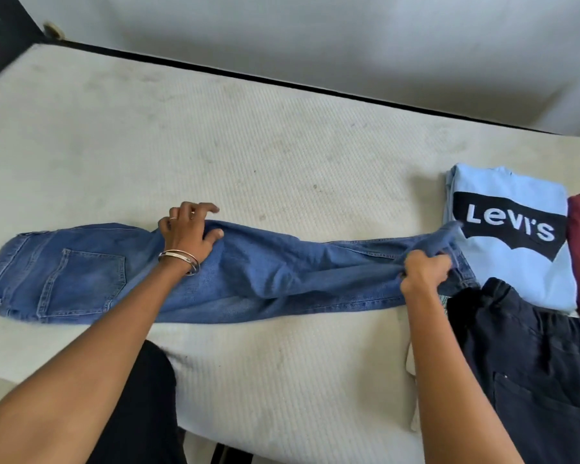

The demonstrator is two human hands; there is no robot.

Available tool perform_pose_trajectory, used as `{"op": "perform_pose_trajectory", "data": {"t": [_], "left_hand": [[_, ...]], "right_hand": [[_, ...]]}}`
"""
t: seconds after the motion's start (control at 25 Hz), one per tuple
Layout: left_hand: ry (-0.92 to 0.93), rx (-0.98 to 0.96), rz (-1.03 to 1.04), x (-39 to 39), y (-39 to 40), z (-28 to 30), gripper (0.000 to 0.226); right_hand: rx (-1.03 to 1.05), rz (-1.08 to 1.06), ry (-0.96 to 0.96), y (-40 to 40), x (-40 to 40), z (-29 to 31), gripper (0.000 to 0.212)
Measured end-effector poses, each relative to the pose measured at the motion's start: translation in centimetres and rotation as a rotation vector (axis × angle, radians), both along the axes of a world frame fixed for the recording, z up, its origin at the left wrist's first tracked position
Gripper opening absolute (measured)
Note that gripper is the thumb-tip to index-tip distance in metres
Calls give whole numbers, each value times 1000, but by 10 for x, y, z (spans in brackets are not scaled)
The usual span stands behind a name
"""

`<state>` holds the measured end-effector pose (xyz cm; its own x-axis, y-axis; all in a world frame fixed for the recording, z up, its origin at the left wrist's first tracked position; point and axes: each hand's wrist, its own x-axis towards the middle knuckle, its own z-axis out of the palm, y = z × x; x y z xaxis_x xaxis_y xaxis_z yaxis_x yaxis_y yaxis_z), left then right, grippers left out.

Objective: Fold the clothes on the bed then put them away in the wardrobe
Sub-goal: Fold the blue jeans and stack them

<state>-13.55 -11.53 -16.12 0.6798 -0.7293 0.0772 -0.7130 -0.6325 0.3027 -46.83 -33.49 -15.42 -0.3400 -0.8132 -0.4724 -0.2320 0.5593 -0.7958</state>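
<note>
Our left hand [188,234] pinches the blue jeans [248,272] near the thigh; our right hand [426,271] clutches the hems. Just beyond those fingers lies the folded Levi's T-shirt [516,262]; swinging the hems over may drag it askew.

Both forearms are bare, with no sleeves in view. The left hand [188,234] wears a thin ring [173,218] on one finger and a second ring further along, plus slim metal bangles [181,257] stacked at the wrist. The right hand [424,271] shows no jewellery, and dark trousers [141,406] cover the leg below the left forearm.
</note>
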Motion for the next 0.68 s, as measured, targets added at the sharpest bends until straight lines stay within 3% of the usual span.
{"op": "perform_pose_trajectory", "data": {"t": [0.12, 0.2, 0.24, 0.32, 0.44, 0.56, 0.68], "left_hand": [[-227, -23, -93, -27, 4, -3, 46], [-313, -21, -383, -58, 14, -12, 46], [-309, 29, -537, -73, 21, -21, 51], [-215, 283, -651, -97, 33, -39, 70], [-82, 597, -545, -121, 38, -48, 89], [-97, 544, -507, -132, 30, -46, 81], [-78, 449, -565, -136, 27, -43, 56]], "right_hand": [[-167, -184, -396, -23, -29, 24, 31], [-118, -253, -457, -33, -45, 28, 34], [-103, -253, -408, -36, -51, 25, 32], [0, -192, -329, -30, -55, 15, 19], [110, -179, -180, -13, -48, -1, 46], [125, -56, 181, 11, -25, -11, 56], [248, 42, 156, 55, -6, -27, 64]]}}
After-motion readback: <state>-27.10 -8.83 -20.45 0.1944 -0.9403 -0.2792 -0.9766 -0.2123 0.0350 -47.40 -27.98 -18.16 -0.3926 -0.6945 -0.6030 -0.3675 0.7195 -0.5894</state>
